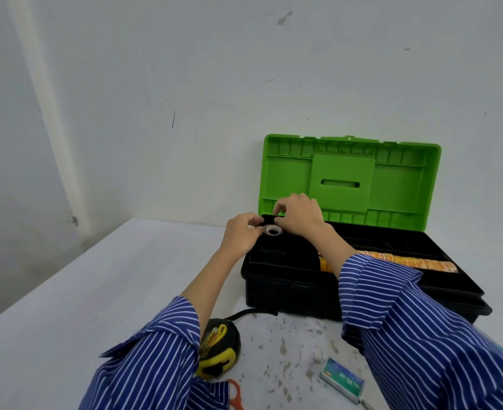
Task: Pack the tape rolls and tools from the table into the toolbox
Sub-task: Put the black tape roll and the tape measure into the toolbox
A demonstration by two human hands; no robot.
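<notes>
— Hands, where were they?
— Both over the toolbox [288, 288], far-left corner of its tray. My left hand [243, 233] and right hand [299, 216] pinched a small tape roll [272, 230] between curled fingertips.
— Lid?
— Green lid [348, 179] stood open against the wall.
— Anything unpacked?
— Tape measure [219, 349], staple box [343, 380] and orange scissors [235, 395] lay on the table [96, 291] near me.

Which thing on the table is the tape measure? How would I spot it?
Find the black toolbox with the green lid. On the table in front of its left end, beside the left sleeve, sits the tape measure. It is the only round black-and-yellow thing; the small box nearby is flat and green-and-white, and the scissors have orange handles.
</notes>
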